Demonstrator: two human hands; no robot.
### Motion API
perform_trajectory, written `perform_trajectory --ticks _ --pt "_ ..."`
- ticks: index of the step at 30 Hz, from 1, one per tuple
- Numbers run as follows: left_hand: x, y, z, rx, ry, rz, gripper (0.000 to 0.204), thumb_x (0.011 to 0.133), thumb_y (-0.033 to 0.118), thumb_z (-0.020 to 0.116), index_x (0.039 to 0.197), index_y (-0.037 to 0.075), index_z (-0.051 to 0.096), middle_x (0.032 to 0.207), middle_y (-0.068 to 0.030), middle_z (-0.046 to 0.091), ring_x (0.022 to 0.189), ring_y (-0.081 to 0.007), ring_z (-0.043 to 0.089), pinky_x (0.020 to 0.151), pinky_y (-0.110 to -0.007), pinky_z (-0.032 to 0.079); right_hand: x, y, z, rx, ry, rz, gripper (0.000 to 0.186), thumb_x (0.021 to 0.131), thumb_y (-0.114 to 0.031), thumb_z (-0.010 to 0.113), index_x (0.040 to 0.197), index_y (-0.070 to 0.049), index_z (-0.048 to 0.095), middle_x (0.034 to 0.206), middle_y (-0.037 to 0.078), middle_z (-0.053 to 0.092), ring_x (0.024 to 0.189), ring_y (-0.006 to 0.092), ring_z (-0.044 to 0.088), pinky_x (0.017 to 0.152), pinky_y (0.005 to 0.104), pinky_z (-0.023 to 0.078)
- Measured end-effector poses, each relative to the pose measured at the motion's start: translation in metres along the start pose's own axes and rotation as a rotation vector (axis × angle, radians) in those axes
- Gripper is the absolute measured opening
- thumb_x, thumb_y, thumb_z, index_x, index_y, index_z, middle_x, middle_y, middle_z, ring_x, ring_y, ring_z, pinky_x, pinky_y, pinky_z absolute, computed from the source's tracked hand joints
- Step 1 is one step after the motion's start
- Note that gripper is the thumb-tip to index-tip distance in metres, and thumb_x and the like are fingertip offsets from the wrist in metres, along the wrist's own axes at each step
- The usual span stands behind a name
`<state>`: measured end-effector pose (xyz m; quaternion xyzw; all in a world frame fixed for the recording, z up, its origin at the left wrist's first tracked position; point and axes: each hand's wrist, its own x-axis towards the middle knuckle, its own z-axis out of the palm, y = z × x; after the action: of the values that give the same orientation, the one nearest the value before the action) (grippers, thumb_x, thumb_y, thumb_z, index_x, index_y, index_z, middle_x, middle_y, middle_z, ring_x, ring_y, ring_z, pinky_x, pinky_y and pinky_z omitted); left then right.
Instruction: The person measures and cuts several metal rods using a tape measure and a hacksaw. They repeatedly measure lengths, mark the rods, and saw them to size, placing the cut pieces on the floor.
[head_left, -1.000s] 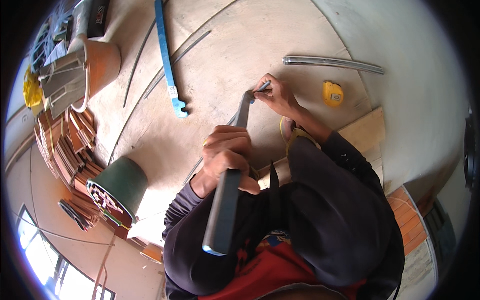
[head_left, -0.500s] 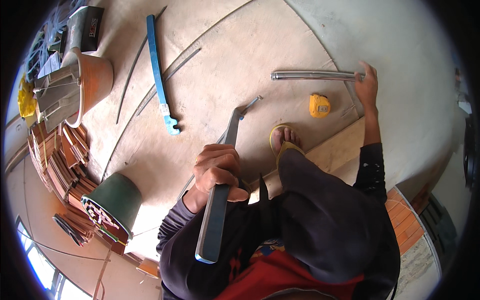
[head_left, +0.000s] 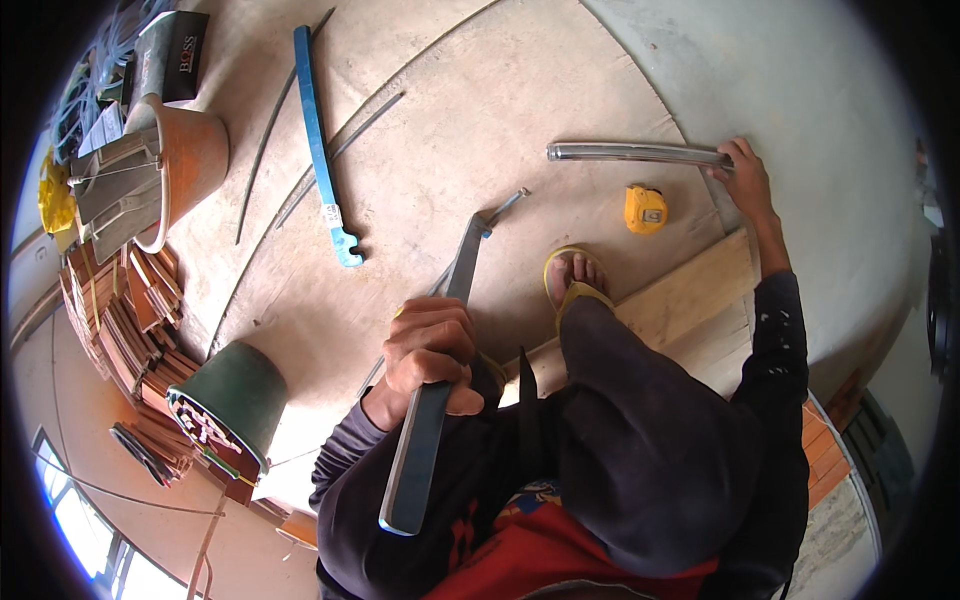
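Note:
My left hand (head_left: 430, 350) is wrapped around a blue-grey flat-sided rebar bending bar (head_left: 418, 465), which slants up from my lap. Its far end meets a thin metal rod (head_left: 508, 204) near the floor. Out to the right, my right hand (head_left: 745, 178) has its fingers closed on the end of a shiny metal tube (head_left: 640, 152) lying across the floor sheet. Between the tube and my sandalled foot sits a yellow tape measure (head_left: 645, 210). Another blue bending bar (head_left: 322, 140) with a notched head lies to the left.
Thin dark rods (head_left: 265, 130) lie on the floor sheet at the left. Beyond them stand an orange bucket (head_left: 195, 155), a dark box (head_left: 170, 58), stacked brown strips (head_left: 120, 320) and a green bucket (head_left: 245, 390). A wooden plank (head_left: 690, 283) lies beside my foot.
My right hand has moved slightly down and right and closed around the tube's end. The lower end of the bar in my left hand has shifted slightly left.

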<state>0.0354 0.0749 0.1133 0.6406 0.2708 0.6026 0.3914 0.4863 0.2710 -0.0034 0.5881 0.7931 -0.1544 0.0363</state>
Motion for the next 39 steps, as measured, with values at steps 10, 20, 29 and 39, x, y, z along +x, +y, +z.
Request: perform_trajectory --ticks 10,20,29,39 --pt "0.002 0.003 -0.005 -0.041 -0.033 -0.026 0.038 0.084 0.039 0.066 0.082 0.008 0.044 0.056 -0.0014 0.043 0.043 -0.0172 0.046 0.039 -0.029 0.037 -0.013 -0.033 -0.132 0.753 -0.071 0.283 0.020 0.077 -0.015 0.072 0.089 -0.006 0.060 0.094 0.002 0.053 0.083 0.0139 0.052 0.077 0.0282 0.041" --pt "0.004 0.005 -0.003 0.025 -0.032 -0.017 0.039 0.091 0.040 0.056 0.077 0.006 0.042 0.054 -0.0017 0.042 0.040 -0.0149 0.044 0.040 -0.031 0.040 0.061 -0.164 -0.057 2.087 0.763 0.241 0.017 0.090 -0.023 0.056 0.086 -0.011 0.046 0.077 0.004 0.053 0.064 0.0130 0.043 0.066 0.0303 0.036" --pt "0.002 0.007 -0.004 0.028 -0.041 -0.029 0.038 0.090 0.038 0.058 0.078 0.006 0.044 0.055 -0.0024 0.044 0.042 -0.0169 0.046 0.041 -0.031 0.041 0.061 -0.142 -0.094 2.204 0.470 0.110 0.024 0.090 -0.017 0.057 0.075 -0.011 0.040 0.066 0.000 0.040 0.055 0.0106 0.032 0.051 0.0256 0.031" --pt "0.000 0.008 -0.007 0.004 -0.058 -0.029 0.035 0.088 0.036 0.062 0.079 0.006 0.045 0.056 -0.0016 0.045 0.042 -0.0167 0.046 0.042 -0.032 0.041 0.071 -0.166 -0.046 2.184 0.426 0.326 0.022 0.091 -0.018 0.057 0.078 -0.011 0.041 0.066 -0.002 0.037 0.054 0.0099 0.031 0.052 0.0265 0.030"
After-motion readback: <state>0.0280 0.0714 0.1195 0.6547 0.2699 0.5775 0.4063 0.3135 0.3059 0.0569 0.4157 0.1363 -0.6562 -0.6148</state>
